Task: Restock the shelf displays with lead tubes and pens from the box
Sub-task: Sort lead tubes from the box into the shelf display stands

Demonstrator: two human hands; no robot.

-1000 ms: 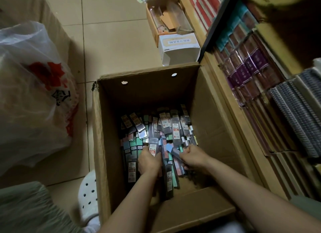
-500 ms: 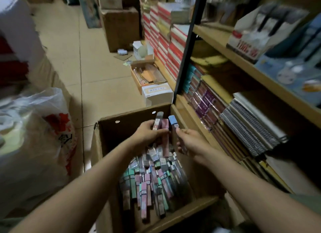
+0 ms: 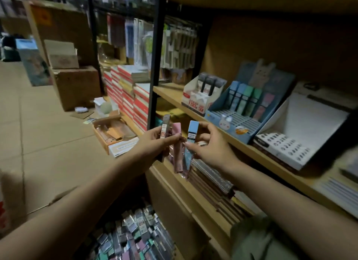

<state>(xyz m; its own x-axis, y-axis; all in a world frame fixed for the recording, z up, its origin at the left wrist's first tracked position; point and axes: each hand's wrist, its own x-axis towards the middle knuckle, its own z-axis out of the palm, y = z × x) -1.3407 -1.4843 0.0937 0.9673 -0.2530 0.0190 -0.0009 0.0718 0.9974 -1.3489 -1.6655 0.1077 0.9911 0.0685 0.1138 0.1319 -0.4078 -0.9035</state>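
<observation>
Wooden shelf (image 3: 240, 143) at right, carrying blue display stand (image 3: 249, 108) part-filled with pastel lead tubes, white display stand (image 3: 201, 97) beside it. Open cardboard box (image 3: 133, 238) below, full of mixed tubes. Both hands raised between box and shelf. Left hand (image 3: 155, 143) curled round grey tube (image 3: 165, 130) and pink tube (image 3: 177, 147). Right hand (image 3: 209, 145) pinching blue tube (image 3: 190, 141), just beside pink one.
</observation>
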